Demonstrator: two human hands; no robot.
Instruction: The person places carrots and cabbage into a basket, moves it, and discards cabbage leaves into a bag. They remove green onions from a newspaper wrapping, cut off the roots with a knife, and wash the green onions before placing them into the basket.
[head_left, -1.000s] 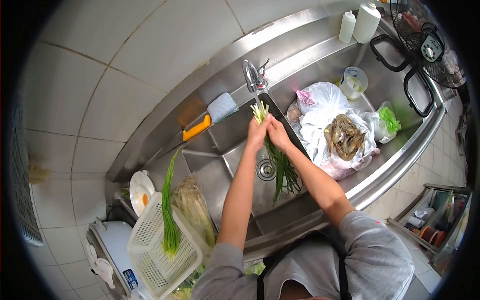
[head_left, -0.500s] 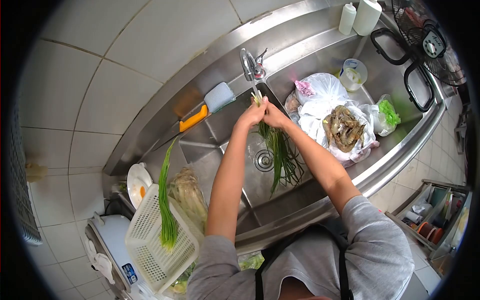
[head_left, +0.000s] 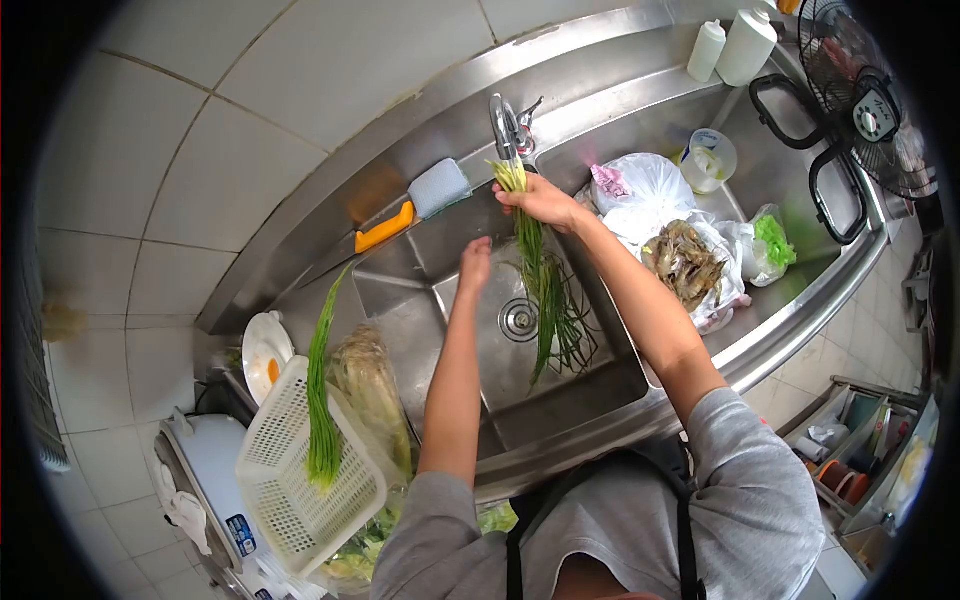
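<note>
My right hand (head_left: 545, 203) is closed around a bunch of green onions (head_left: 543, 300), gripping it near the pale root ends just under the faucet (head_left: 507, 125). The long green leaves hang down over the sink basin, past the drain (head_left: 519, 320). To the left, my left hand (head_left: 477, 265) hovers over the basin, apart from the bunch. Its fingers look curled in, with nothing visible in them. Another bunch of green onions (head_left: 322, 400) lies across the white perforated basket (head_left: 345, 500) at the left.
A yellow-handled knife (head_left: 385, 228) and a sponge (head_left: 440, 188) rest on the sink ledge. Shrimp (head_left: 683, 262) lie on white plastic bags (head_left: 650, 185) in the right basin, beside a plastic tub (head_left: 708, 160). Bagged vegetables (head_left: 370, 385) sit left of the basin.
My left hand has let go of the green onions and moved down and left. My right hand alone keeps hold of them, and more of the pale ends now shows.
</note>
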